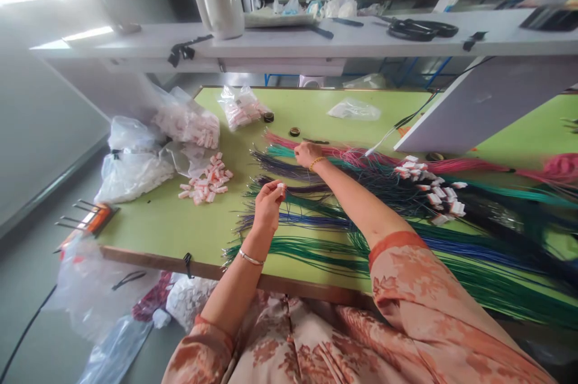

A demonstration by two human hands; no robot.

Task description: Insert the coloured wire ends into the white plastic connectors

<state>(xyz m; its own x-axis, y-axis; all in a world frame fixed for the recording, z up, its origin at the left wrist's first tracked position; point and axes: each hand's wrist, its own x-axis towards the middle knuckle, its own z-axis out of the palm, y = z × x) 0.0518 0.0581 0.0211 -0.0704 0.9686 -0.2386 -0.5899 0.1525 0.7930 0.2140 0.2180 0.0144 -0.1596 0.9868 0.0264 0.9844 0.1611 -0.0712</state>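
My left hand (267,206) is closed, pinching a small white and orange connector housing (281,186) between thumb and fingertips above the wire ends. Farther forward, my right hand (309,154) reaches over the teal wires (282,150), beside the pink wires (289,141). Its fingers are curled together, and whatever lies between them is hidden. Dark wires (284,167), blue wires (311,220) and green wires (298,247) lie in bundles across the table, their metal-tipped ends to the left. A cluster of connector housings (436,194) sits on wires right of my arm.
Loose connector housings (210,179) form a pile on the green table (158,221). Bags of housings (241,108) stand behind it. Tape rolls (294,131) lie near the wires. An orange holder with metal prongs (97,219) sits at the left edge. A shelf (280,41) crosses the back.
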